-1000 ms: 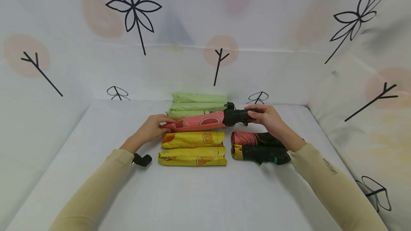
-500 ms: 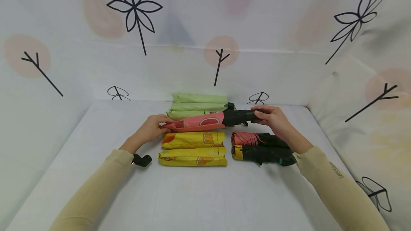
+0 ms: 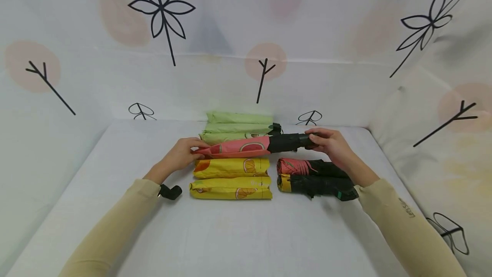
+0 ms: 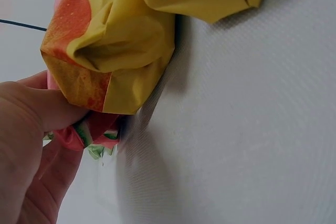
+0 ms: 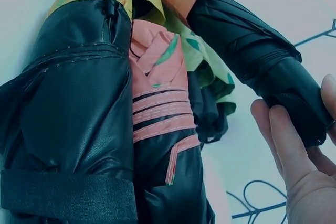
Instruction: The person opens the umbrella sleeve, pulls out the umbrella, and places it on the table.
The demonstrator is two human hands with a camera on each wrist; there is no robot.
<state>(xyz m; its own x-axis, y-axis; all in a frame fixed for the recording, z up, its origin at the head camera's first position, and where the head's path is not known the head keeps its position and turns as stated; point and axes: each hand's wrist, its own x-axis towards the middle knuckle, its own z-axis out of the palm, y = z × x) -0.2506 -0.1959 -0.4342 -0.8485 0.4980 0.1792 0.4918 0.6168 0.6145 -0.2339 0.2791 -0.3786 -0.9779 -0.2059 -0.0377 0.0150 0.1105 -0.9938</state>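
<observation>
A black folded umbrella [image 3: 285, 142] sticks out of the right end of a pink watermelon-print sleeve [image 3: 246, 145] in the head view. My right hand [image 3: 331, 148] grips the umbrella's handle end; in the right wrist view its fingers and thumb stand around the black handle [image 5: 296, 95]. At the other end, my left hand [image 3: 180, 154] pinches the sleeve's left tip. In the left wrist view that red-pink tip [image 4: 76, 136] shows between thumb and fingers, partly behind a yellow sleeve [image 4: 123, 40]. How much of the umbrella lies inside the sleeve is hidden.
Two yellow orange-print sleeves [image 3: 230, 188] lie in front of the pink one. To their right rest a pink-and-black folded umbrella [image 3: 294, 166] and a black one with a yellow end [image 3: 313, 184]. Light green sleeves [image 3: 238, 118] lie behind, against the patterned cloth wall [image 3: 215, 80].
My right hand has moved to the right with the umbrella's handle, and slightly more black shows outside the pink sleeve. The left hand and sleeve stay nearly in place.
</observation>
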